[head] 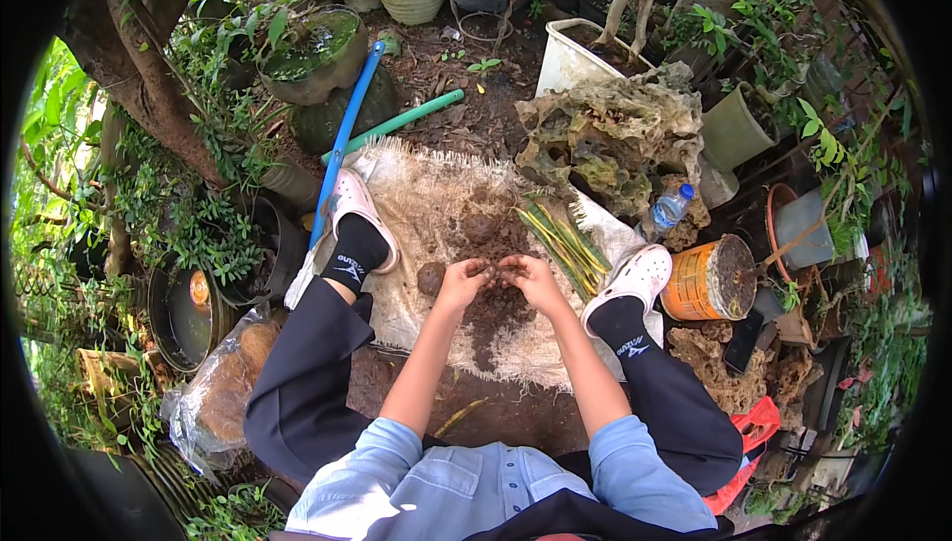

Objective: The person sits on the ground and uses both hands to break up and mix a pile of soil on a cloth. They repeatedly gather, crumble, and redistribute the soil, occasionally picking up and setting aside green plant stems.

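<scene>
My left hand (465, 281) and my right hand (528, 281) meet over the middle of a worn woven sack (416, 199). Their fingertips are close together on a small bit of dark soil; its exact shape is hidden by the fingers. Loose dark soil (494, 318) is spread on the sack beneath them. One round soil ball (431, 278) lies just left of my left hand, and another soil ball (480, 228) lies beyond both hands. To the right of my right hand lie long green and yellow snake plant leaves (561, 243).
A blue pipe (346, 139) and a green pipe (405, 123) lie at the upper left. Porous rock (610, 139), a water bottle (669, 208) and an orange tin (699, 281) stand right. A clear bag of coconut fibre (230, 385) is at lower left. A phone (742, 340) rests on rock.
</scene>
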